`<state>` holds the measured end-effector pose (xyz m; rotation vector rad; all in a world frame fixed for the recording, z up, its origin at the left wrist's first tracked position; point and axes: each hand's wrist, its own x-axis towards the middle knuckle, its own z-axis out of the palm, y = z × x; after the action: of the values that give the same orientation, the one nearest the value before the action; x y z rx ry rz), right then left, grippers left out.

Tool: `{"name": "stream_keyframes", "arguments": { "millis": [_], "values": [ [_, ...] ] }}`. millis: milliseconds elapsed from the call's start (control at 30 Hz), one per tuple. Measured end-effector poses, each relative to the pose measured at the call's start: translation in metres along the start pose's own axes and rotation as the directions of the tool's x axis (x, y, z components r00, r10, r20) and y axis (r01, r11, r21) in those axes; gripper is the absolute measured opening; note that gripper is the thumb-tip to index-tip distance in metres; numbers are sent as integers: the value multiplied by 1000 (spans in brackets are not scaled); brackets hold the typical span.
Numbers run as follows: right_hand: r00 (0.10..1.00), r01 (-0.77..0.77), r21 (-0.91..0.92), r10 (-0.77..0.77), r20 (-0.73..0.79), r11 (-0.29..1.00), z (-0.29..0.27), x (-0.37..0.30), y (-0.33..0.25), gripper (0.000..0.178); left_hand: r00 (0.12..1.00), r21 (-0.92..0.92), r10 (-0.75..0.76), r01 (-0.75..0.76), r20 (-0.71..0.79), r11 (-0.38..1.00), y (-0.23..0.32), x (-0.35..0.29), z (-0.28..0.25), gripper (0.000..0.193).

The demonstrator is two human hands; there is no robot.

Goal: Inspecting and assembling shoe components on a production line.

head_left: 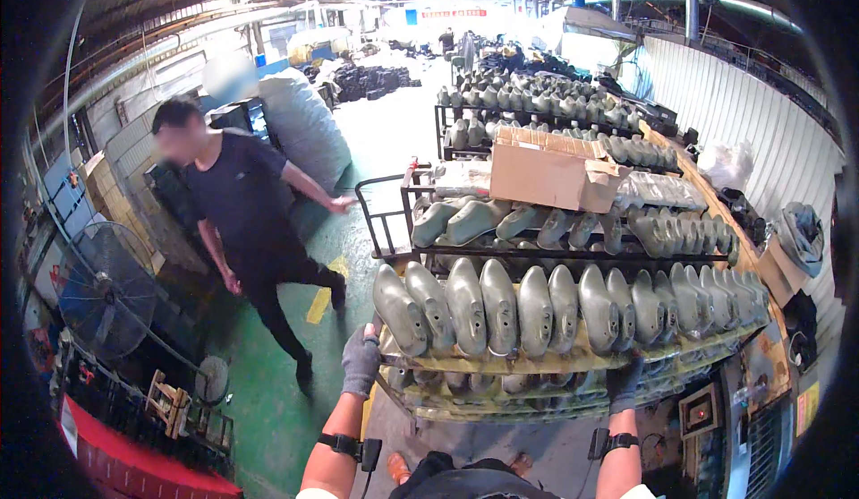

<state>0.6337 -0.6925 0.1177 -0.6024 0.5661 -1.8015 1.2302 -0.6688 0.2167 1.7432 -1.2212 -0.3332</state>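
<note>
A tiered metal rack (582, 361) stands right in front of me. Its top tier carries a row of grey-green shoe lasts (465, 306), tilted with their toes up, and more lasts sit on the tiers below. At the rack's left end, my left hand (361, 365) in a grey work glove is closed on the frame, thumb up. My right hand (624, 384), in a dark glove, is wrapped round the yellowish front edge of the top tier, right of centre; its fingers are partly hidden under the edge.
Behind stands another black-framed cart (385, 217) of lasts, topped by an open cardboard box (541, 177). A person (246, 195) in dark clothes walks on the green floor to my left. A large fan (107, 289) stands far left; a wooden-edged bench (761, 289) runs along the right.
</note>
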Motion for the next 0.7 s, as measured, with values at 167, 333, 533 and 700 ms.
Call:
{"name": "stream_keyframes", "arguments": {
  "millis": [167, 333, 533, 700],
  "values": [
    [990, -104, 58, 109, -92, 993, 0, 1, -7, 47, 999, -62, -32, 34, 38, 998, -3, 1, 3, 45],
    [985, -172, 16, 172, -7, 985, 6, 5, 2, 48, 984, -49, -144, 150, 107, 988, -23, 4, -7, 47],
    [981, -178, -37, 174, -89, 983, -21, 3, -13, 52, 968, -16, -157, 163, 195, 987, 9, -4, 2, 47],
    [970, -217, -40, 211, -121, 975, 0, 3, -2, 53, 993, -47, -85, 89, 87, 995, -15, 1, -2, 45]
  ]
}}
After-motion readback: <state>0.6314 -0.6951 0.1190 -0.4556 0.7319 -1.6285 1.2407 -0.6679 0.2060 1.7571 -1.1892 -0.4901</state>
